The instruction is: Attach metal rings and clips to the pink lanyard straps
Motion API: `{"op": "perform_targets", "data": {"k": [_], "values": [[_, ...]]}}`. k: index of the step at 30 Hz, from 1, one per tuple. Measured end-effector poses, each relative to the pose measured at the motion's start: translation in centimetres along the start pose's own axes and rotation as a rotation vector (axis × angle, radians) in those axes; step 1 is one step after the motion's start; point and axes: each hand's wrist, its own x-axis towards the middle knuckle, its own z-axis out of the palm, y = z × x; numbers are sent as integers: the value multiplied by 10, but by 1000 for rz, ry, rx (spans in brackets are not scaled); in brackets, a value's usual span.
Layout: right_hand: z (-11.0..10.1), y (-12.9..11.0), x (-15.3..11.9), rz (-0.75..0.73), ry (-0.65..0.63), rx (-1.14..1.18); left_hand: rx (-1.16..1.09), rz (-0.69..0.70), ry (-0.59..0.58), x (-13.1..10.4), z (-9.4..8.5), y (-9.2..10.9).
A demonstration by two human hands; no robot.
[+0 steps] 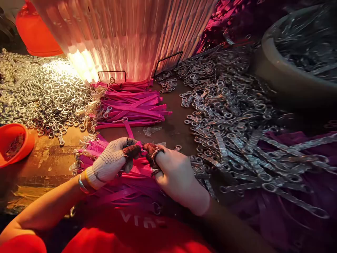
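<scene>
Near the middle of the table, my left hand (112, 158) wears a white dotted glove with dark brown finger covers. My right hand (175, 170) has similar covers on its fingertips. Both hands are closed and pinch a pink strap (128, 129) between them, fingertips almost touching. One stretch of this strap runs up to a metal ring or clasp beyond my left hand. The exact spot between the fingertips is largely hidden. More pink straps (116, 193) lie beneath my hands, and a stack of pink straps with metal clasps (134, 107) lies just beyond them.
Loose metal clasps (44, 91) are heaped at left, beside an orange bowl (28, 144). Metal ring-ended strips (223, 133) are piled at right, below a large tub (268, 45). A ribbed translucent panel (126, 38) with wire handles stands behind. An orange container (37, 31) is back left.
</scene>
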Motion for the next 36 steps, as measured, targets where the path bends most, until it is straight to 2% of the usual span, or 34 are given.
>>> {"op": "perform_targets", "data": {"k": [2, 4, 8, 10, 11, 14, 17, 21, 25, 31, 34, 36], "values": [[-3, -7, 1, 13, -55, -150, -38, -14, -35, 0, 0, -8], [-5, -11, 4, 2, -123, -250, 50, 27, -71, 0, -3, -13], [0, -12, 6, -79, -178, -350, 543, 294, -4, 4, -7, -23], [4, -9, 4, -95, -145, -345, 732, 357, 13, 7, -9, -28], [6, -8, 3, -85, -126, -329, 759, 357, -2, 8, -9, -30], [7, -5, 2, -37, -121, -236, 602, 297, -55, 11, -11, -33], [5, -4, 3, -50, -155, -197, 460, 231, -22, 9, -12, -34], [9, -1, 3, -79, -115, -211, 461, 239, 14, 6, -10, -36], [17, 1, -3, -225, -12, -211, 490, 234, -10, 5, -7, -38], [14, 1, 1, -332, -53, -237, 579, 295, -5, 6, -4, -35], [2, 0, 5, -365, -80, -253, 685, 336, -70, -3, -18, -17], [-8, -2, 2, -326, -129, -252, 816, 375, -24, -17, -42, -3]]}}
